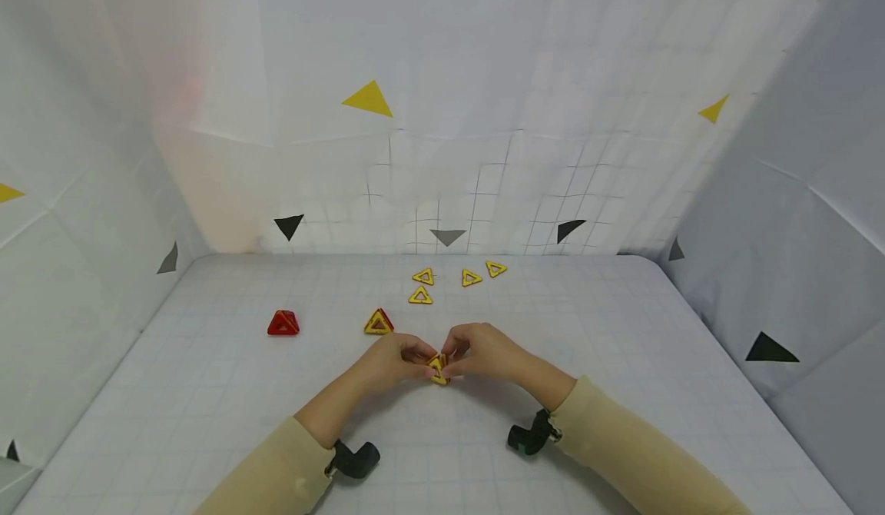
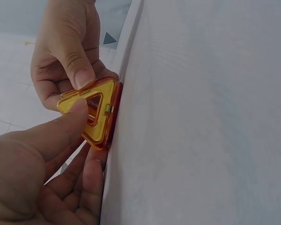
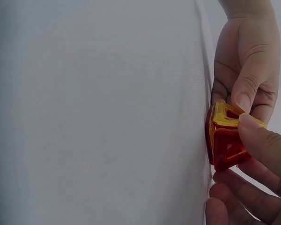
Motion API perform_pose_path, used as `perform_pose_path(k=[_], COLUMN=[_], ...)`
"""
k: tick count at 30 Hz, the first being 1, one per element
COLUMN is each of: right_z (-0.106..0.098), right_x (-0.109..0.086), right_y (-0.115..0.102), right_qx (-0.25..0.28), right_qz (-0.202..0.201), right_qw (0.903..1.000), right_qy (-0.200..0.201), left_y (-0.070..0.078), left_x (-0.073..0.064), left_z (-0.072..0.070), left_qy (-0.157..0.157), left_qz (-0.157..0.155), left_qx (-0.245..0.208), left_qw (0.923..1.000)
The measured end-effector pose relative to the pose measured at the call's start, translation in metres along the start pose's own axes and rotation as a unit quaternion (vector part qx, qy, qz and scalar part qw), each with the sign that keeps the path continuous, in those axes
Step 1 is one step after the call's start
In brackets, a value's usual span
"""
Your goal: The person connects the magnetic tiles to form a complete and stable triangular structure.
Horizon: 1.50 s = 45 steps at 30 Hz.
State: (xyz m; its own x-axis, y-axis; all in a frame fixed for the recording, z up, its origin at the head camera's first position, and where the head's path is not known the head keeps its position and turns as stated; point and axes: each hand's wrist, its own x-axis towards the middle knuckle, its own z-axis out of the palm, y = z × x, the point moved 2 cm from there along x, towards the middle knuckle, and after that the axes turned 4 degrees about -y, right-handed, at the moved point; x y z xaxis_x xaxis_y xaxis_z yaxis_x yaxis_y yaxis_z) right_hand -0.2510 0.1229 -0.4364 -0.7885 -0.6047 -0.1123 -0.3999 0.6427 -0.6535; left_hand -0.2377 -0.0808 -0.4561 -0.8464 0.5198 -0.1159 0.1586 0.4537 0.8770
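Both hands meet at the near middle of the table around a small pyramid of triangular magnetic tiles (image 1: 437, 371). Its yellow face (image 2: 105, 93) shows in the left wrist view, and a red face (image 3: 220, 145) in the right wrist view. My left hand (image 1: 389, 361) pinches it from the left, thumb on the yellow tile. From the right, my right hand (image 1: 489, 352) pinches it too, thumb near the top edge. The pyramid's base seems to rest on the table. Fingers hide part of its far sides.
Just beyond the left hand stands a yellow-and-red tile pyramid (image 1: 372, 325). Farther left is a red pyramid (image 1: 275, 327). Several yellow triangular tiles lie flat toward the back, one a yellow triangle (image 1: 413, 300). White fabric walls (image 1: 442, 177) enclose the table's back and sides.
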Motion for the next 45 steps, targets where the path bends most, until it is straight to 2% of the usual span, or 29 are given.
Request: perform_pose_path(k=[12,36,45], right_z=[0.0008,0.0024,0.0029], right_x=[0.0015,-0.0009,-0.0013], right_y=[0.0013,0.0019,0.0038], right_qx=[-0.006,0.038,0.034], right_qz=[-0.014,-0.026,-0.023], right_qw=[0.9999,0.9988,0.9989], right_qy=[-0.001,-0.02,-0.021], left_y=[0.0009,0.0006,0.0], left_x=[0.0007,0.0004,-0.0005], left_z=[0.0005,0.0021,0.0012], left_qy=[-0.001,0.01,0.008], left_qz=[-0.003,-0.02,-0.021], left_qx=[-0.01,-0.007,-0.016], left_qw=[0.9999,0.9997,0.9996])
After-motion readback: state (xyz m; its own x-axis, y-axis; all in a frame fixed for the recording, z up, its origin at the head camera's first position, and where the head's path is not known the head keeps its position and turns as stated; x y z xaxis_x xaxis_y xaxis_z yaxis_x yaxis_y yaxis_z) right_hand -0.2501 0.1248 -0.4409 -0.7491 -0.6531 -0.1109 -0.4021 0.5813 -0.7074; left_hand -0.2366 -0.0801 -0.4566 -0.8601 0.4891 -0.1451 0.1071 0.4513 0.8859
